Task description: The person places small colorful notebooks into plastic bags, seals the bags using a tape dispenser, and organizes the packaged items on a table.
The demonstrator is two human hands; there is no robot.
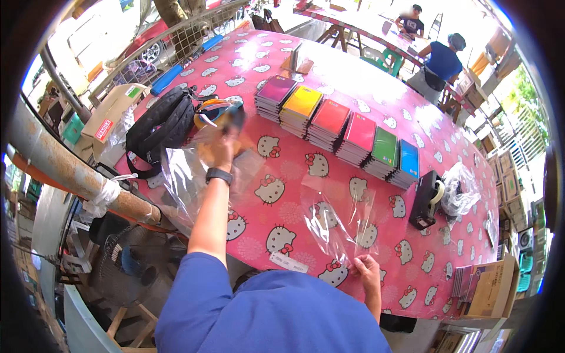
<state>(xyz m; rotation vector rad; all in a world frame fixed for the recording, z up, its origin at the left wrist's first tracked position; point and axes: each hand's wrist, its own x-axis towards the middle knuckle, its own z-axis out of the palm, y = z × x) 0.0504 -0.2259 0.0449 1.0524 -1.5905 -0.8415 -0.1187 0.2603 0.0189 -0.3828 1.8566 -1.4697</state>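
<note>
My right hand [368,272], near the front edge of the table, pinches the lower edge of a clear plastic bag [332,220] lying on the pink cloth. My left hand [225,147], with a dark wristband, reaches out to the left and is smeared by motion, so its fingers do not show. It is over a pile of clear plastic bags [182,179], close to a bundle of orange, white and blue things [215,112] beside a black backpack [162,123]. Beyond my hands, stacked notebooks stand in a row: purple [276,91], yellow [302,103], red, pink, green [384,147] and blue [406,162].
A black tape dispenser [426,200] stands right of the notebooks beside crumpled plastic [460,189]. Cardboard boxes sit at the left [112,115] and lower right [491,288]. A rusty pole [76,176] and a fan [126,259] are at the left. Two people work at a far table.
</note>
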